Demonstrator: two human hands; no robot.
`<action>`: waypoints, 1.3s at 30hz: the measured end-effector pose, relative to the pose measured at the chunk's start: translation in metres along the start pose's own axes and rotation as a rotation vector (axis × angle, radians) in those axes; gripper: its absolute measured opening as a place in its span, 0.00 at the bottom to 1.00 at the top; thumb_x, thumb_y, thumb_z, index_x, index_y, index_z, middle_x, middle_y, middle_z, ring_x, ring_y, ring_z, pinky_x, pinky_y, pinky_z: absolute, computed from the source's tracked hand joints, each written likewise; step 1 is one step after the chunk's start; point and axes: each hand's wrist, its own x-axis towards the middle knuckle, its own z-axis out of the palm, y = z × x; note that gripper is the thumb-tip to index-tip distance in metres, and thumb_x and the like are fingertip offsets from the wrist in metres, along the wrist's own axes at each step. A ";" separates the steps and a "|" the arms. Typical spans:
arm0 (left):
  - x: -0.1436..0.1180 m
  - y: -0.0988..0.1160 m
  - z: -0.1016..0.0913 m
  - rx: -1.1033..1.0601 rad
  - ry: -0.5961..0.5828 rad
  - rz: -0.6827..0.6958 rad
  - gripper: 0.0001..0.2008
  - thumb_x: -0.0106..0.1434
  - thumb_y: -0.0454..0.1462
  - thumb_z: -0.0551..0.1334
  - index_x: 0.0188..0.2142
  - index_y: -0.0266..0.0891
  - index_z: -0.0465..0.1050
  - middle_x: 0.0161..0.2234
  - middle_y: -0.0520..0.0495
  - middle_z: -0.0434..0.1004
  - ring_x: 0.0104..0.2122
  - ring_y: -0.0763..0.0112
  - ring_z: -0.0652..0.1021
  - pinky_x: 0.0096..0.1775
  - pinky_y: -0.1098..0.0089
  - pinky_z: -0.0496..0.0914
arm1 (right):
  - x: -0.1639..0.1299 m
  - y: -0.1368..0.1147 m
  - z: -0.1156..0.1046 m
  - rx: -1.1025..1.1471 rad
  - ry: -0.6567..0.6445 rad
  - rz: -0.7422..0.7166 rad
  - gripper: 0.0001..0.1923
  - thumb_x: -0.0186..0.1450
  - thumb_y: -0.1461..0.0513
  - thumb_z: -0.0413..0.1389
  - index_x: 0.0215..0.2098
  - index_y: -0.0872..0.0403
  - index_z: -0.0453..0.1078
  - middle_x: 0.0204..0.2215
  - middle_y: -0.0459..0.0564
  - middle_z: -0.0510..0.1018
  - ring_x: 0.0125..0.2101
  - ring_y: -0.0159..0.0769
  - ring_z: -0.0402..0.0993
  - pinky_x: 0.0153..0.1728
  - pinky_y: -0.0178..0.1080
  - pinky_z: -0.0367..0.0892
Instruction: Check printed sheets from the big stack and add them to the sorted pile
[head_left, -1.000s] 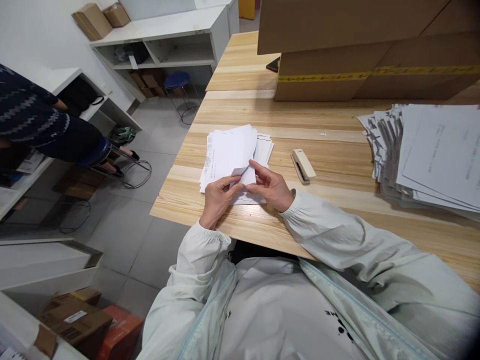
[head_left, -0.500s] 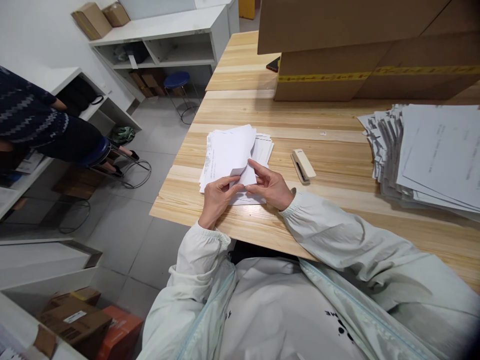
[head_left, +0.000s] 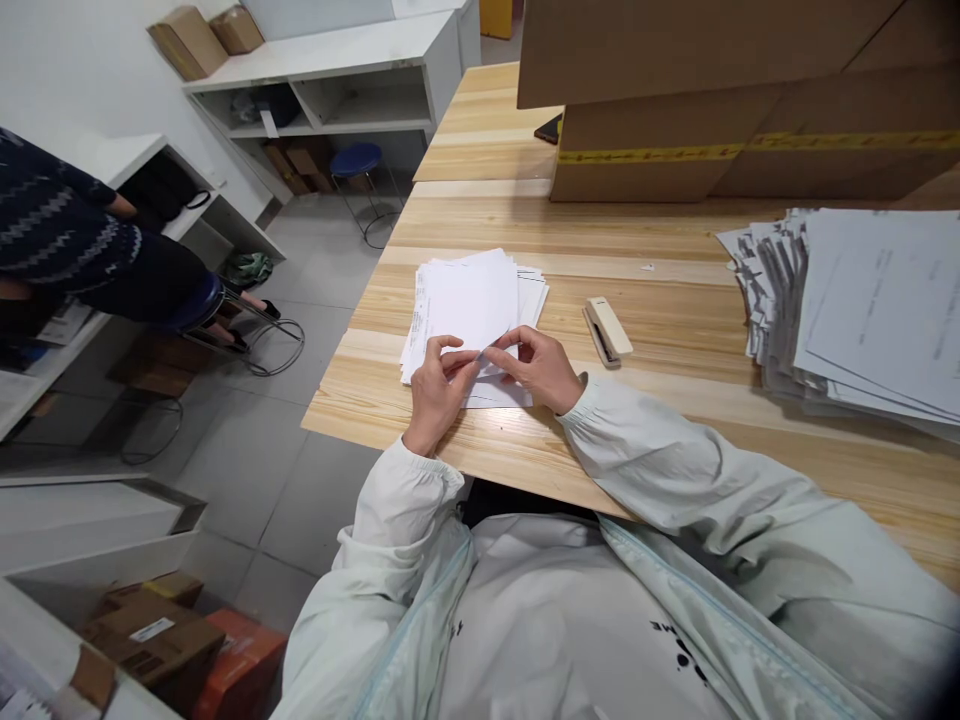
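Note:
A small stack of printed paper sheets (head_left: 469, 295) lies near the front left corner of the wooden table. My left hand (head_left: 437, 390) is at the stack's lower edge, its thumb and fingers closed on the edge of the top sheet. Opposite it, my right hand (head_left: 541, 368) pinches the same sheet by its lower right corner. The fingertips of both hands nearly meet over the sheet and partly hide its edge. A cream stapler (head_left: 607, 332) lies on the table to the right of my right hand, touched by neither hand.
A thick pile of papers (head_left: 877, 310) stands at the right. Behind it is a large cardboard box (head_left: 645, 150) with a dark flat object (head_left: 549, 128) beside it. At the left, a person (head_left: 82, 240) sits on a stool, near white shelves (head_left: 322, 65) and another blue stool (head_left: 356, 160).
The lifted, curled corner of the top sheet now lies flatter. Both hands have shifted slightly up the stack, and their fingertips have come closer together.

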 end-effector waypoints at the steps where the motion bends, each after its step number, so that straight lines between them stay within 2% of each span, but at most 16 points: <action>1: 0.000 0.000 0.000 -0.006 -0.009 0.004 0.16 0.62 0.40 0.66 0.46 0.45 0.63 0.40 0.48 0.85 0.41 0.65 0.84 0.44 0.67 0.74 | 0.001 -0.003 0.001 -0.067 0.005 -0.018 0.21 0.55 0.45 0.64 0.31 0.53 0.73 0.23 0.43 0.72 0.22 0.30 0.63 0.24 0.36 0.65; 5: 0.000 0.000 -0.001 0.004 -0.013 0.009 0.14 0.62 0.40 0.67 0.44 0.45 0.65 0.39 0.50 0.85 0.40 0.65 0.84 0.44 0.66 0.74 | 0.003 -0.008 0.008 -0.251 0.044 -0.101 0.21 0.56 0.45 0.64 0.30 0.53 0.70 0.27 0.45 0.75 0.26 0.31 0.66 0.31 0.37 0.62; 8: 0.000 0.000 -0.001 0.026 -0.012 0.005 0.12 0.62 0.39 0.66 0.43 0.45 0.66 0.39 0.50 0.85 0.41 0.66 0.84 0.45 0.66 0.75 | 0.003 -0.005 0.010 -0.306 0.055 -0.149 0.20 0.58 0.45 0.62 0.31 0.53 0.70 0.29 0.44 0.76 0.27 0.31 0.66 0.34 0.37 0.60; 14: 0.001 -0.002 -0.001 -0.069 -0.020 -0.014 0.13 0.61 0.41 0.67 0.42 0.44 0.68 0.39 0.47 0.85 0.42 0.64 0.84 0.47 0.64 0.75 | 0.003 0.000 0.008 -0.281 0.050 -0.193 0.20 0.61 0.44 0.59 0.33 0.53 0.71 0.30 0.46 0.77 0.28 0.32 0.67 0.33 0.37 0.60; 19: 0.002 -0.004 0.000 -0.091 -0.014 -0.011 0.10 0.62 0.41 0.66 0.41 0.42 0.71 0.38 0.47 0.84 0.41 0.65 0.83 0.46 0.65 0.75 | 0.004 0.003 0.007 -0.226 0.043 -0.160 0.21 0.60 0.44 0.60 0.34 0.53 0.73 0.29 0.47 0.76 0.29 0.34 0.67 0.30 0.37 0.61; 31: 0.002 -0.008 0.000 -0.174 -0.035 0.005 0.13 0.62 0.45 0.65 0.40 0.39 0.75 0.38 0.46 0.83 0.40 0.67 0.82 0.45 0.67 0.75 | 0.003 0.002 0.007 -0.149 0.038 -0.160 0.19 0.58 0.46 0.63 0.33 0.54 0.75 0.29 0.47 0.77 0.25 0.30 0.61 0.28 0.36 0.60; 39: 0.002 -0.004 -0.001 -0.131 -0.032 0.014 0.11 0.62 0.45 0.65 0.38 0.40 0.76 0.36 0.48 0.83 0.38 0.68 0.82 0.44 0.67 0.75 | 0.003 0.001 0.008 -0.241 0.057 -0.173 0.20 0.59 0.45 0.62 0.32 0.53 0.74 0.26 0.45 0.75 0.24 0.30 0.62 0.29 0.36 0.59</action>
